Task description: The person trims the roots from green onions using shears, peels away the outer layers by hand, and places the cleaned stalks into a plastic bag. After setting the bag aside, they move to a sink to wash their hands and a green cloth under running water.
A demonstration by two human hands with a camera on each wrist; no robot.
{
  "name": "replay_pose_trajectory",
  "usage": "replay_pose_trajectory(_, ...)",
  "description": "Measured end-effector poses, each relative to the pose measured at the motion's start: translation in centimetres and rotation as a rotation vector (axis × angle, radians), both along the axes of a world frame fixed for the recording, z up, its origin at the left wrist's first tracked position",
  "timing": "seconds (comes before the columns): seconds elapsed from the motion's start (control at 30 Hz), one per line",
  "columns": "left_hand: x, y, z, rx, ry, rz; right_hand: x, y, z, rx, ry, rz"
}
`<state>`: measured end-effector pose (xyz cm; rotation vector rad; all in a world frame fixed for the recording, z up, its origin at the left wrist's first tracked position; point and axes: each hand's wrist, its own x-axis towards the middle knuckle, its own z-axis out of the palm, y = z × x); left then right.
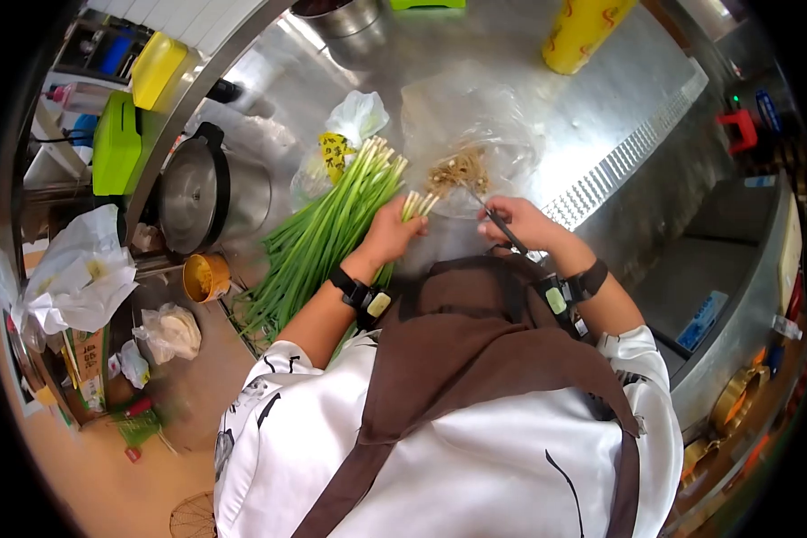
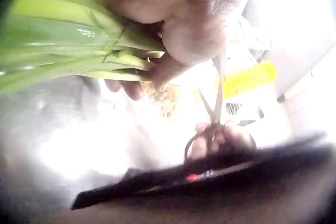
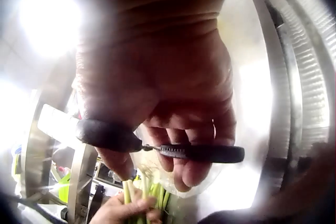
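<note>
In the head view my left hand (image 1: pixel 391 235) grips a small bunch of green onions by the white ends (image 1: pixel 419 205), beside a larger pile of green onions (image 1: pixel 323 233). My right hand (image 1: pixel 522 224) holds scissors (image 1: pixel 504 228) with dark handles. The left wrist view shows their blades (image 2: pixel 214 103) spread apart, across from the left hand (image 2: pixel 178 14). Fingers of the right hand (image 3: pixel 157 87) are curled through the handles (image 3: pixel 202 153) in the right wrist view. Trimmed roots (image 1: pixel 460 170) lie on a clear plastic bag (image 1: pixel 484 112).
A lidded pot (image 1: pixel 191 195) and an orange tub (image 1: pixel 206 277) stand on the left. A white bag (image 1: pixel 357 117) lies behind the pile. Farther back are a steel container (image 1: pixel 339 16) and a yellow roll (image 1: pixel 585 34). A perforated metal strip (image 1: pixel 623 148) runs along the right.
</note>
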<state>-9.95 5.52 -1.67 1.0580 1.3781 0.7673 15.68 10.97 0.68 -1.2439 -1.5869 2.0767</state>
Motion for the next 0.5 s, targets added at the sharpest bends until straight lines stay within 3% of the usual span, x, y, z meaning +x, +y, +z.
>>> replay_pose_trajectory(0.1,-0.1,1.4,1.5,-0.035,-0.078,-0.002,-0.3,-0.2,-0.5,-0.027,-0.039,0.144)
replay_pose_trajectory(0.5,2.2,3.6,1.7,-0.049,-0.044,0.022,-2.2,0.7,-1.5,-0.018,-0.051,0.026)
